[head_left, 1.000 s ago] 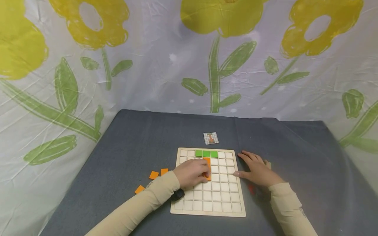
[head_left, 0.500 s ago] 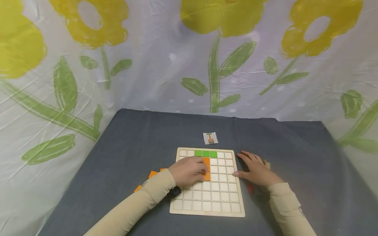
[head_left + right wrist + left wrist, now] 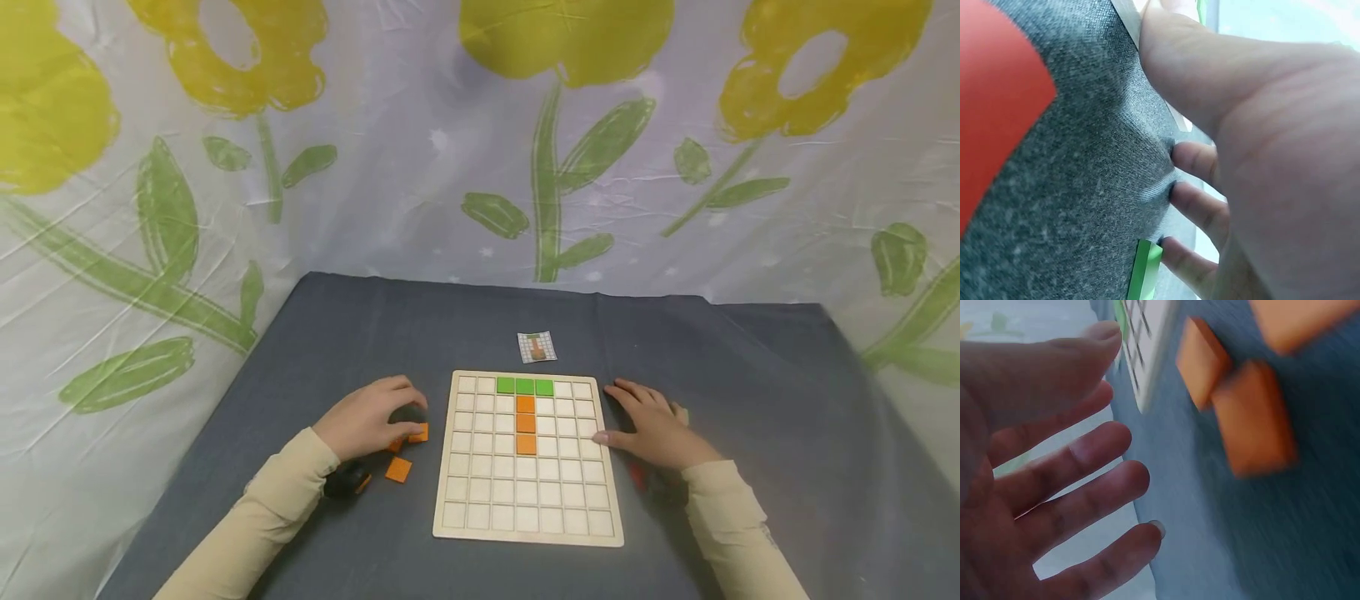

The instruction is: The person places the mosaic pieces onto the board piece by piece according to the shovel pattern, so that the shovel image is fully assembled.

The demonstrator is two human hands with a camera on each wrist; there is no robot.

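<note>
My left hand [image 3: 367, 418] is over loose orange square tiles [image 3: 398, 471] left of the board. In the left wrist view its fingers [image 3: 1085, 487] are spread and bent a little, apart from the blurred orange tiles [image 3: 1254, 419]. The wooden grid board [image 3: 491, 522] bears three green tiles [image 3: 525, 387] in its top row and three orange tiles [image 3: 526, 423] in a column below the middle one. My right hand [image 3: 656, 429] rests at the board's right edge, thumb on the rim, fingertips on the cloth. Beside it lie a green tile [image 3: 1145, 272] and a red piece [image 3: 997, 106].
A small printed card [image 3: 537, 347] with a coloured grid picture lies behind the board. Dark grey cloth [image 3: 420, 333] covers the table. A flower-printed curtain [image 3: 405, 167] stands around the back and sides.
My left hand has moved left, off the board to the loose orange tiles, and the orange column it partly covered now shows fully. The right hand has stayed in place.
</note>
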